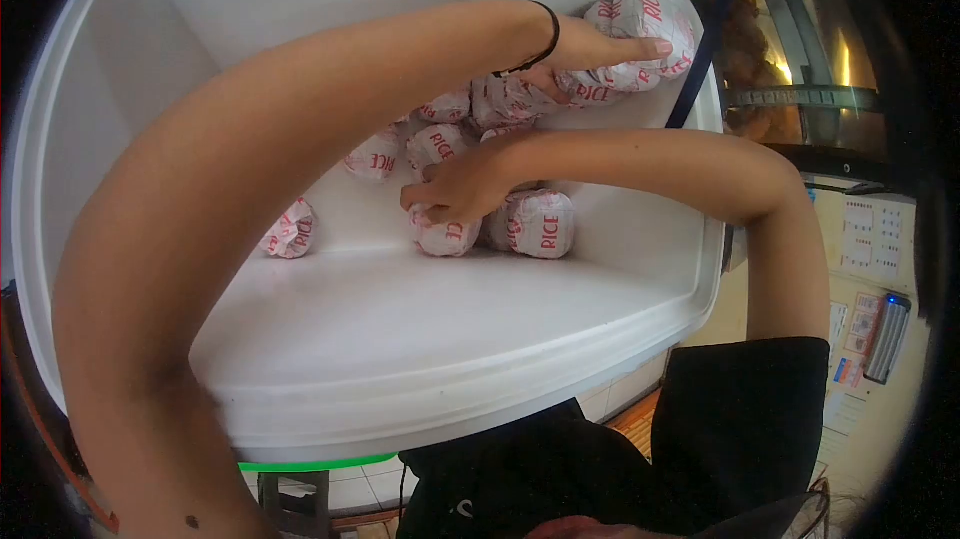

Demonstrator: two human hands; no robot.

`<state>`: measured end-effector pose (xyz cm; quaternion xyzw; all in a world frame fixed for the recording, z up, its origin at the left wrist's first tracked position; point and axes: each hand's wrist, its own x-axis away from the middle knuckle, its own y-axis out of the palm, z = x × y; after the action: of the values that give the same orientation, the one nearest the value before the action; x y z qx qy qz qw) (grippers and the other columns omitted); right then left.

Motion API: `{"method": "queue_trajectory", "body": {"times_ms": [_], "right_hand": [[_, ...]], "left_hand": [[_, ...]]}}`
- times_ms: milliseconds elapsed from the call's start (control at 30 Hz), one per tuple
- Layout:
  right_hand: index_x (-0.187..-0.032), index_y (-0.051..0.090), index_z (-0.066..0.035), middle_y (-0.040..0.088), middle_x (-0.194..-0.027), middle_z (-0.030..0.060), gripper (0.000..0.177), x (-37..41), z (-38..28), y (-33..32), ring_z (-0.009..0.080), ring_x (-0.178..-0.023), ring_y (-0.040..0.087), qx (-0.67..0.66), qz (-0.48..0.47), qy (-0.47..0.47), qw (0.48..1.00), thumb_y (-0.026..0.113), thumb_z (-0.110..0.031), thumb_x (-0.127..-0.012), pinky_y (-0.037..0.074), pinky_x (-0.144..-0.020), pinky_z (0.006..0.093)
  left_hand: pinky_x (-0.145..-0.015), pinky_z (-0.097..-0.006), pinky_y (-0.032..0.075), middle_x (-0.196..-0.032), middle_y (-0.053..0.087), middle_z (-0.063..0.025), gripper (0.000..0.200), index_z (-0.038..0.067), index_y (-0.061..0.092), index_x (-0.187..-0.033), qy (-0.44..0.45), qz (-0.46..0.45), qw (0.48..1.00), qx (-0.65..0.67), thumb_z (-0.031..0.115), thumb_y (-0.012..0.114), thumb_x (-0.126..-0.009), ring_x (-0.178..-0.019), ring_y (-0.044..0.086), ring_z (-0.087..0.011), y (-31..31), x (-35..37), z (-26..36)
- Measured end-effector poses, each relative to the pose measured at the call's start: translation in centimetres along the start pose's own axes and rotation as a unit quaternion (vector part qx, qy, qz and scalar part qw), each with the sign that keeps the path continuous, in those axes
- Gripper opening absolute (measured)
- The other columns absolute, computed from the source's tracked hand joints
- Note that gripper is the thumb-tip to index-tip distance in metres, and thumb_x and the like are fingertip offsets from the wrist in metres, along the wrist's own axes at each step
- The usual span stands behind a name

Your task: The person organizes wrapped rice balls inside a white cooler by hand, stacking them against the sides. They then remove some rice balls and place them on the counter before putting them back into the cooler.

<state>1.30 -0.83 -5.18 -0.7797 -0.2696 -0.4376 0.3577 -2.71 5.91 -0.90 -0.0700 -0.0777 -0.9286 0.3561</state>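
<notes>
Several balls of rice in white paper with red "RICE" print lie inside a deep white cooler box. My left hand (590, 51) reaches across to the far right corner, its fingers over a wrapped rice ball (596, 91) and one fingertip against a larger rice pack (655, 19). My right hand (462, 184) is curled over another wrapped rice ball (447, 237) near the middle of the box, fingers pressed on its top. Right beside it sits one more rice pack (543, 224). The undersides of both grips are hidden.
The cooler's thick white rim (480, 379) runs along the near side. A lone rice pack (290, 229) lies left, partly behind my left arm. A dark blue strap (705, 39) hangs at the right wall. Beyond it stands a lit display case (790, 59).
</notes>
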Motion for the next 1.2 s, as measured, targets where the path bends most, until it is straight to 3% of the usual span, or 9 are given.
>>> {"method": "queue_trajectory", "body": {"times_ms": [133, 367, 433, 533, 633, 733, 933, 1033, 1200], "right_hand": [[-0.133, 0.035, -0.017, 0.041, -0.125, 0.0166, 0.046, 0.2, -0.2, -0.3, 0.0349, -0.108, 0.052, 0.11, -0.046, -0.018, 0.993, 0.048, -0.026, -0.09, 0.041, -0.087, 0.0477], [-0.133, 0.04, -0.01, 0.04, -0.131, 0.0184, 0.051, -0.2, -1.0, -2.4, 0.0342, -0.11, 0.051, 0.041, 0.006, -0.033, 0.999, 0.054, -0.029, -0.087, 0.04, -0.093, 0.0448], [-0.129, 0.045, -0.004, 0.041, -0.131, 0.0193, 0.053, -2.6, -0.4, -1.5, 0.0337, -0.119, 0.044, 0.138, 0.31, -0.031, 0.94, 0.056, -0.034, -0.087, 0.035, -0.1, 0.0443], [-0.111, 0.059, -0.008, 0.037, -0.128, 0.0258, 0.043, -8.0, 0.5, -0.3, 0.0436, -0.116, 0.044, 0.299, 0.405, -0.023, 0.864, 0.071, -0.028, -0.076, 0.051, -0.082, 0.0445], [-0.112, 0.06, -0.011, 0.036, -0.131, 0.0229, 0.045, -10.4, 0.0, 1.0, 0.0451, -0.117, 0.041, 0.256, 0.478, 0.049, 0.839, 0.073, -0.024, -0.07, 0.048, -0.087, 0.0486], [-0.119, 0.053, -0.006, 0.045, -0.129, 0.0177, 0.043, -6.8, -0.3, 0.1, 0.0318, -0.13, 0.031, 0.357, 0.339, -0.015, 0.871, 0.062, -0.026, -0.082, 0.03, -0.104, 0.0474], [-0.116, 0.059, -0.014, 0.041, -0.133, 0.0128, 0.043, -3.2, -0.3, -3.6, 0.0325, -0.12, 0.045, 0.127, 0.225, -0.069, 0.964, 0.064, -0.008, -0.074, 0.041, -0.097, 0.0427], [-0.122, 0.055, -0.016, 0.038, -0.135, 0.0122, 0.05, -0.3, 1.4, -2.5, 0.0332, -0.121, 0.045, 0.359, 0.216, -0.126, 0.899, 0.059, 0.0, -0.075, 0.044, -0.096, 0.0405], [-0.127, 0.049, -0.016, 0.037, -0.135, 0.0126, 0.054, 3.0, 2.3, -1.3, 0.0326, -0.126, 0.039, 0.214, 0.118, -0.035, 0.969, 0.051, 0.006, -0.078, 0.044, -0.098, 0.0398]], "left_hand": [[-0.11, -0.0434, 0.026, -0.151, 0.011, -0.0208, 0.122, 0.007, 0.008, -0.147, 0.004, -0.008, 1.0, -0.003, 0.086, 0.048, -0.063, -0.135, 0.028, -0.036, -0.1, -0.1, 0.1], [-0.108, -0.0418, 0.031, -0.151, 0.012, -0.0201, 0.12, 0.007, 0.01, -0.147, 0.027, -0.007, 1.0, 0.009, 0.085, 0.048, -0.064, -0.136, 0.026, -0.0334, 0.1, 0.4, 0.2], [-0.108, -0.0417, 0.031, -0.151, 0.012, -0.0201, 0.12, 0.007, 0.01, -0.147, 0.023, -0.011, 1.0, 0.013, 0.085, 0.048, -0.064, -0.136, 0.026, -0.0334, -0.1, 0.3, 0.0], [-0.108, -0.0413, 0.032, -0.151, 0.012, -0.02, 0.12, 0.007, 0.011, -0.147, 0.015, -0.038, 0.999, 0.021, 0.085, 0.048, -0.064, -0.137, 0.025, -0.0333, -0.3, -0.3, -0.1], [-0.107, -0.0412, 0.032, -0.151, 0.011, -0.0204, 0.12, 0.007, 0.011, -0.147, 0.007, -0.034, 0.999, 0.0, 0.085, 0.048, -0.064, -0.137, 0.024, -0.0334, -0.2, 0.1, 0.3], [-0.107, -0.0415, 0.031, -0.151, 0.012, -0.0214, 0.119, 0.007, 0.012, -0.147, 0.012, -0.012, 1.0, -0.019, 0.086, 0.044, -0.065, -0.136, 0.025, -0.034, 0.2, 1.0, 0.7], [-0.106, -0.0441, 0.031, -0.15, 0.013, -0.0228, 0.12, 0.002, 0.014, -0.146, -0.004, -0.013, 0.999, -0.031, 0.087, 0.041, -0.065, -0.135, 0.028, -0.0364, -0.3, -0.4, 0.2], [-0.106, -0.0459, 0.03, -0.15, 0.013, -0.0237, 0.121, 0.0, 0.015, -0.145, -0.01, -0.026, 0.999, -0.028, 0.088, 0.04, -0.065, -0.136, 0.024, -0.0377, -0.1, 0.4, 0.4], [-0.107, -0.0469, 0.028, -0.149, 0.016, -0.0241, 0.121, 0.0, 0.018, -0.145, 0.003, 0.018, 0.997, -0.077, 0.089, 0.039, -0.065, -0.137, 0.022, -0.0382, -0.1, -0.2, 0.1]]}}
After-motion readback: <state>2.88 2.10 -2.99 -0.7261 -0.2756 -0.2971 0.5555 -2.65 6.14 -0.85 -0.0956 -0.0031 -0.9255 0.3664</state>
